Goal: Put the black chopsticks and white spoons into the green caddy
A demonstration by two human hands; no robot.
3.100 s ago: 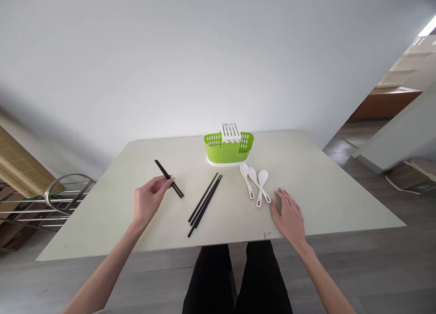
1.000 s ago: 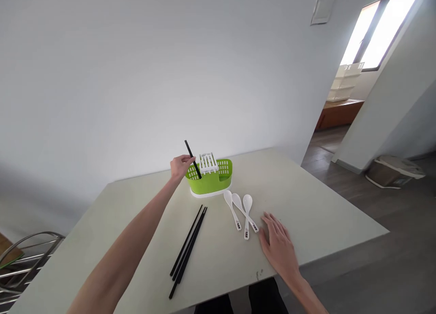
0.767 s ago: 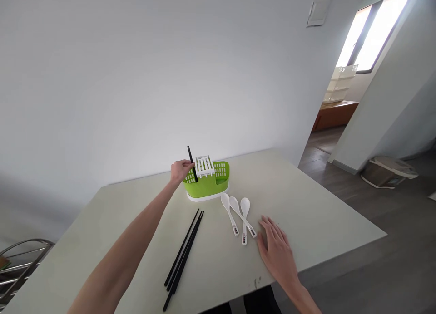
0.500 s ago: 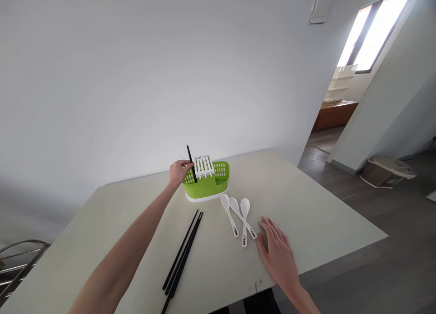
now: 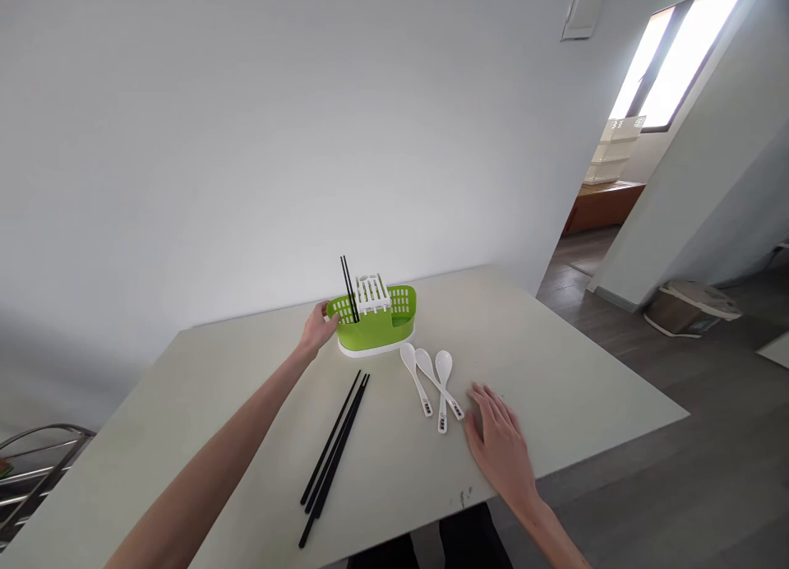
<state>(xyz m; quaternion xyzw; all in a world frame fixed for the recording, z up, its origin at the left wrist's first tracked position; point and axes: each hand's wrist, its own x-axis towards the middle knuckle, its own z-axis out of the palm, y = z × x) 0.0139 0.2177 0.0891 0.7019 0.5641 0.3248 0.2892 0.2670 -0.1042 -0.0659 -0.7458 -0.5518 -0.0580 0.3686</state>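
Note:
My left hand (image 5: 318,329) grips the left end of a green utensil holder (image 5: 376,332), thumb in front and fingers around the back. Two black chopsticks (image 5: 349,289) stand upright and slightly tilted in its left compartment, beside a white slotted rack (image 5: 373,293). In front of the holder, several more black chopsticks (image 5: 336,450) lie together on the table. To their right are three white spoons, one on the left (image 5: 417,378), two crossing each other (image 5: 443,388). My right hand (image 5: 498,437) rests flat with fingers stretched out, just right of the spoon handles, holding nothing.
The pale table (image 5: 234,372) meets a white wall (image 5: 259,158) behind the holder. A metal-framed rack (image 5: 46,470) stands at the lower left. On the floor to the right sits a brown bin with a light lid (image 5: 690,308).
My left hand has let go of a chopstick, which now stands in the holder, and has moved down to the holder's left end. The view has shifted slightly; the right hand stays put.

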